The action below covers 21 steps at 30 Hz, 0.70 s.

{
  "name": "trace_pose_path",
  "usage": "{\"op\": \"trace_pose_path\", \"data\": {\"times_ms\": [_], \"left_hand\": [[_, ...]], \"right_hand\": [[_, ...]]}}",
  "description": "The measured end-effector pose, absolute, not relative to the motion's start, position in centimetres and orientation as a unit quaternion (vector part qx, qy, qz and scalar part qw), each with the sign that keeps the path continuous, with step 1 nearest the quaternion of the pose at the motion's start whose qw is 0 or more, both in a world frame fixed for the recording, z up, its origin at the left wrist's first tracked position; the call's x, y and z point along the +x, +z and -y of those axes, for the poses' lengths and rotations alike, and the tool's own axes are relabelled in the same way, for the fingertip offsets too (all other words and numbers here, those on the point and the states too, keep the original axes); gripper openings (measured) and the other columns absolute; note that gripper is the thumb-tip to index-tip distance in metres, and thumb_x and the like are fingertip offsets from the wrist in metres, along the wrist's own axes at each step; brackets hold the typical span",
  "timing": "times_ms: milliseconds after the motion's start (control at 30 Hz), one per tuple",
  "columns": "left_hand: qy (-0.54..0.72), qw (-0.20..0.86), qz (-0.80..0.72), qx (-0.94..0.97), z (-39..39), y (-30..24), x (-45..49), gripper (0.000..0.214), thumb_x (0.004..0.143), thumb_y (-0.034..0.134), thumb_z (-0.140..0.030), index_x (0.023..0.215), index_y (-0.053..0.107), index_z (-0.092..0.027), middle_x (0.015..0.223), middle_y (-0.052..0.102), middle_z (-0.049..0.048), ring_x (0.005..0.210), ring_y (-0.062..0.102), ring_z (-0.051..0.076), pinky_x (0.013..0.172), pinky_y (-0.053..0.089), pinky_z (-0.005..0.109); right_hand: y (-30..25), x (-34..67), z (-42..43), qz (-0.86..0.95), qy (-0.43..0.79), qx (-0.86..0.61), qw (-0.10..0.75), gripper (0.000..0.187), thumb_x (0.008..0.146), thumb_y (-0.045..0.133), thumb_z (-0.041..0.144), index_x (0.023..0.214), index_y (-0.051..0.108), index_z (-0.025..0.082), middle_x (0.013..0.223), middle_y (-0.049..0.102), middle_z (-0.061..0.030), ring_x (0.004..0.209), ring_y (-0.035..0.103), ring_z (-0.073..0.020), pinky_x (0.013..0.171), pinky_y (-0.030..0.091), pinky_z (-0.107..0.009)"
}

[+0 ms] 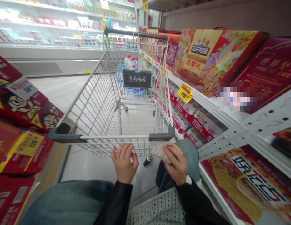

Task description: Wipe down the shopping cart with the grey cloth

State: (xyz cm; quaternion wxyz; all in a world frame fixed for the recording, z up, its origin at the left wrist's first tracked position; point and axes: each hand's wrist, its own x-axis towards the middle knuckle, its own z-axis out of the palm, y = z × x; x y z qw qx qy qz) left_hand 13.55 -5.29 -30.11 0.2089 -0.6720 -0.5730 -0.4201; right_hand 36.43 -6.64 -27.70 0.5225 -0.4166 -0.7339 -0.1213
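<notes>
A wire shopping cart (89, 112) stands right in front of me, its dark corner bumpers facing me and its handle at the far end. My left hand (124, 162) has its fingers curled over the wires of the cart's near end. In my right hand (175, 161) is a crumpled whitish cloth (161, 151), pressed against the cart's wires below the right bumper (161, 134). A ring and a white watch (188, 179) show on that hand and wrist. The cart carries a black sign plate (137, 78) on its far side.
Shelves (241, 115) with red gift boxes (211, 62) and a yellow price tag (184, 93) run close along the right. Stacked red boxes (23, 103) stand at the left. Behind the cart are bottled water packs (138, 90) and a lit refrigerated case (65, 28).
</notes>
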Motion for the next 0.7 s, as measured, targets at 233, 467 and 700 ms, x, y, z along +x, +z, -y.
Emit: {"op": "trace_pose_path", "data": {"times_ms": [233, 467, 700], "left_hand": [[-0.425, 0.209, 0.577, -0.665, 5.5, -30.1, 13.2, 0.029, 0.078, 0.059, -0.007, 0.104, 0.061, -0.02, 0.101, 0.07, 0.0064, 0.109, 0.062, 0.025, 0.118, 0.032, 0.053], [-0.425, 0.204, 0.579, -0.665, 5.5, -30.0, 13.0, 0.029, 0.078, 0.058, -0.007, 0.102, 0.061, -0.021, 0.099, 0.069, 0.006, 0.108, 0.062, 0.025, 0.118, 0.032, 0.053], [-0.419, 0.209, 0.577, -0.669, 5.6, -29.9, 12.9, 0.029, 0.078, 0.058, -0.006, 0.103, 0.061, -0.02, 0.1, 0.069, 0.0065, 0.108, 0.061, 0.024, 0.118, 0.032, 0.053]], "right_hand": [[-25.5, 36.5, 8.0, 0.774, -0.108, -0.411, 0.47, 0.059, 0.086, 0.054, 0.003, 0.14, 0.058, 0.027, 0.118, 0.069, -0.0091, 0.124, 0.062, -0.0271, 0.099, 0.06, -0.046], [-26.4, 34.8, 8.3, 0.77, -0.082, -0.428, 0.466, 0.062, 0.083, 0.051, 0.001, 0.138, 0.061, 0.028, 0.114, 0.067, -0.0084, 0.122, 0.058, -0.0269, 0.098, 0.06, -0.046], [-26.7, 34.8, 9.0, 0.784, -0.063, -0.426, 0.446, 0.063, 0.08, 0.05, -0.001, 0.135, 0.063, 0.025, 0.116, 0.066, -0.0088, 0.123, 0.054, -0.0281, 0.1, 0.058, -0.048]]}}
